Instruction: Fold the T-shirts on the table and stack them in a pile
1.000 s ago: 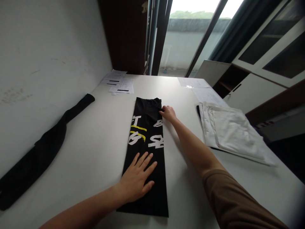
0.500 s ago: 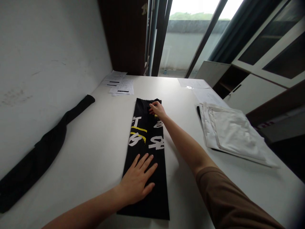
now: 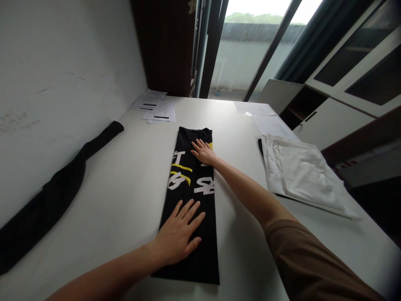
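Note:
A black T-shirt (image 3: 188,200) with white lettering and yellow stripes lies folded into a long narrow strip, its collar end pointing away from me. Spread flat on its lower half is my left hand (image 3: 179,236), fingers apart. Farther up, just below the collar, my right hand (image 3: 204,152) rests on the cloth with its fingers stretched out, covering part of the print. Neither hand grips anything.
The white table (image 3: 125,200) meets a wall on the left. Along that wall lies a long black cloth (image 3: 65,184). Folded white cloth (image 3: 308,173) is stacked at the right. Paper sheets (image 3: 161,110) lie at the back left, with more papers (image 3: 255,109) at the back right.
My right hand has come down from the collar edge, and its bent fingers have straightened to lie flat on the shirt. My left hand stays pressed in place.

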The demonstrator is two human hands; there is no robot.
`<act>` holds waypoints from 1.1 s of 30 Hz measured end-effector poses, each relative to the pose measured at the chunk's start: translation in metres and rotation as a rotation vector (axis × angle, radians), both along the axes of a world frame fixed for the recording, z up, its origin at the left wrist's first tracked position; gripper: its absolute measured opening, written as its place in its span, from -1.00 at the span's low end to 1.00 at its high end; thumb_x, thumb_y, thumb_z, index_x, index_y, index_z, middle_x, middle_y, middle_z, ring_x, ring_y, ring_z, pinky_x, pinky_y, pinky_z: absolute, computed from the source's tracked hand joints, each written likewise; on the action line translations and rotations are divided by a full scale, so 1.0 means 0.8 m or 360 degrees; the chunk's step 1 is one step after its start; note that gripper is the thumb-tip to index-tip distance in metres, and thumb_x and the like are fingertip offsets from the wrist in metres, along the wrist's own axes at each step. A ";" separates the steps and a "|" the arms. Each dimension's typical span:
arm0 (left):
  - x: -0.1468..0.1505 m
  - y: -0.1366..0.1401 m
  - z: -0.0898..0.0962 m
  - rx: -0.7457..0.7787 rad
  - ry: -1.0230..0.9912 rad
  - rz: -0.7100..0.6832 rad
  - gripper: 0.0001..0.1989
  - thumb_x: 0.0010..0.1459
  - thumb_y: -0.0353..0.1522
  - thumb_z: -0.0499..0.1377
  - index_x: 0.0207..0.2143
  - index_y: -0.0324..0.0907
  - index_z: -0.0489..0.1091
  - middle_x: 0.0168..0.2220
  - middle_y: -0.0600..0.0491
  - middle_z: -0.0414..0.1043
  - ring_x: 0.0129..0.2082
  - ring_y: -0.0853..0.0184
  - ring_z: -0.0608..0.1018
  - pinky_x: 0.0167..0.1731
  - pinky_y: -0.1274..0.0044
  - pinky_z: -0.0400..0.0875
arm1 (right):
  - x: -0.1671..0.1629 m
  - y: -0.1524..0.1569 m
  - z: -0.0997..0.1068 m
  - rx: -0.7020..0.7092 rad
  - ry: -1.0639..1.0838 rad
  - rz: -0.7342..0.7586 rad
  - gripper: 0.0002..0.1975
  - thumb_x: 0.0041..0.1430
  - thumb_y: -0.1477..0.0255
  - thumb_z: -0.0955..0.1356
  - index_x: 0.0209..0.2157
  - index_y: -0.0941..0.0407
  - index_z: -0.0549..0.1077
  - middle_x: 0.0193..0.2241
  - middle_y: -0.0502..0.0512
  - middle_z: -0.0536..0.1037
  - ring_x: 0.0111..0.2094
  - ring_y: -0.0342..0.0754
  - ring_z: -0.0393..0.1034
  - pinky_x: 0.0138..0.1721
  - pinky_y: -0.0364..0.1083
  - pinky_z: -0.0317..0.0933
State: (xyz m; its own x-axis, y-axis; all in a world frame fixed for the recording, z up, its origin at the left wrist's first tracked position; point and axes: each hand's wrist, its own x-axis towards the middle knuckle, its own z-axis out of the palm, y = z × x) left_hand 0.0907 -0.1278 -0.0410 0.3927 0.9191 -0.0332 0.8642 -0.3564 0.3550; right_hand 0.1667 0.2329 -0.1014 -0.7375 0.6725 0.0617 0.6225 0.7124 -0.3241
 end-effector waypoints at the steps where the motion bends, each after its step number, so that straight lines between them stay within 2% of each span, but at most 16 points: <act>1: 0.001 -0.001 0.001 -0.0001 0.0002 -0.0008 -0.26 0.30 -0.21 0.18 0.46 -0.02 0.00 0.51 -0.05 -0.22 0.49 0.02 -0.09 0.41 0.03 -0.18 | -0.002 0.001 -0.001 -0.0004 -0.0021 -0.0010 -0.32 0.43 -0.03 0.12 0.44 -0.02 0.09 0.48 0.09 -0.06 0.48 0.15 -0.31 0.43 0.23 -0.32; 3: 0.005 -0.006 0.004 -0.0009 -0.0007 -0.0074 -0.26 0.29 -0.19 0.19 0.45 -0.04 0.02 0.51 -0.06 -0.20 0.48 0.00 -0.09 0.40 0.01 -0.20 | -0.005 0.003 0.000 -0.0013 -0.0033 -0.0016 -0.30 0.42 -0.04 0.13 0.44 -0.02 0.09 0.48 0.10 -0.08 0.48 0.16 -0.33 0.43 0.24 -0.34; 6: 0.011 -0.016 0.010 -0.0036 -0.0053 -0.0295 -0.28 0.32 -0.10 0.16 0.44 -0.03 0.04 0.50 -0.06 -0.15 0.48 0.01 -0.07 0.40 -0.01 -0.24 | -0.002 0.000 0.010 -0.0037 0.0065 -0.0022 -0.34 0.44 0.01 0.13 0.43 0.01 0.14 0.47 0.13 -0.03 0.48 0.15 -0.28 0.43 0.24 -0.30; 9: 0.012 -0.022 0.018 -0.0040 -0.0089 -0.0450 -0.29 0.35 -0.02 0.09 0.44 -0.02 0.03 0.49 -0.06 -0.13 0.48 0.03 -0.05 0.40 0.00 -0.22 | 0.018 -0.012 0.024 -0.0009 0.0327 -0.0120 -0.45 0.48 0.18 0.10 0.36 0.05 0.26 0.42 0.12 0.13 0.46 0.07 -0.12 0.41 0.18 -0.14; 11: 0.006 -0.018 0.026 -0.0015 -0.0085 -0.0482 -0.30 0.36 -0.04 0.10 0.44 -0.01 0.03 0.49 -0.04 -0.10 0.48 0.06 -0.03 0.41 0.05 -0.19 | 0.045 -0.028 0.031 0.0036 0.0486 -0.0169 -0.50 0.46 0.26 0.10 0.29 0.05 0.36 0.35 0.12 0.28 0.40 0.04 0.05 0.38 0.13 -0.01; 13: -0.007 -0.010 0.036 0.0029 -0.0064 -0.0450 -0.33 0.35 -0.12 0.14 0.43 0.00 0.06 0.48 -0.02 -0.04 0.47 0.08 0.01 0.42 0.09 -0.15 | 0.084 -0.052 0.033 0.0049 0.0563 -0.0132 -0.52 0.45 0.28 0.11 0.23 0.03 0.42 0.28 0.11 0.38 0.33 0.04 0.21 0.33 0.12 0.11; 17: -0.057 0.003 0.044 0.0158 -0.0050 -0.0249 -0.42 0.34 -0.36 0.10 0.39 0.00 0.16 0.42 0.02 0.12 0.42 0.14 0.15 0.42 0.14 -0.02 | 0.179 -0.120 0.031 0.0031 0.0552 -0.0002 -0.56 0.43 0.25 0.17 0.21 -0.05 0.44 0.22 0.10 0.45 0.23 0.10 0.35 0.25 0.16 0.25; 20: -0.101 -0.001 0.030 0.0230 -0.0071 -0.0112 -0.41 0.29 -0.48 0.05 0.34 0.01 0.24 0.37 0.04 0.23 0.37 0.17 0.25 0.39 0.17 0.09 | 0.236 -0.178 0.030 -0.0011 0.0490 0.0101 -0.57 0.41 0.25 0.21 0.25 -0.14 0.41 0.22 0.08 0.45 0.22 0.16 0.36 0.24 0.23 0.28; 22: -0.123 -0.008 0.017 0.0251 -0.0066 -0.0030 -0.41 0.30 -0.48 0.04 0.35 0.00 0.23 0.36 0.03 0.23 0.37 0.15 0.26 0.38 0.16 0.12 | 0.256 -0.211 0.030 -0.0016 0.0458 0.0171 -0.54 0.40 0.24 0.25 0.29 -0.19 0.36 0.25 0.05 0.41 0.27 0.20 0.30 0.29 0.30 0.22; 25: -0.136 -0.016 0.004 0.0244 -0.0022 0.0027 -0.38 0.33 -0.41 0.06 0.42 -0.03 0.12 0.43 -0.02 0.08 0.43 0.08 0.14 0.39 0.12 0.08 | 0.258 -0.246 0.033 -0.0031 0.0422 0.0289 -0.47 0.39 0.25 0.27 0.35 -0.19 0.27 0.34 0.04 0.29 0.35 0.22 0.17 0.36 0.35 0.09; 29: -0.117 -0.024 0.002 0.0168 0.0078 -0.0098 -0.33 0.36 -0.27 0.11 0.46 -0.01 0.00 0.49 -0.02 -0.11 0.48 0.07 -0.02 0.41 0.08 -0.11 | 0.237 -0.276 0.048 -0.0054 0.0363 0.0533 -0.39 0.38 0.30 0.28 0.42 -0.08 0.16 0.43 0.08 0.10 0.43 0.18 -0.01 0.42 0.31 -0.06; 33: -0.097 -0.040 0.000 0.0145 0.0122 -0.0168 -0.29 0.38 -0.15 0.11 0.48 0.03 -0.07 0.50 -0.02 -0.18 0.49 0.07 -0.07 0.41 0.09 -0.17 | 0.228 -0.310 0.069 -0.0171 0.0280 0.0939 -0.27 0.28 0.27 0.38 0.43 -0.07 0.14 0.42 0.13 0.11 0.43 0.17 -0.02 0.43 0.27 -0.16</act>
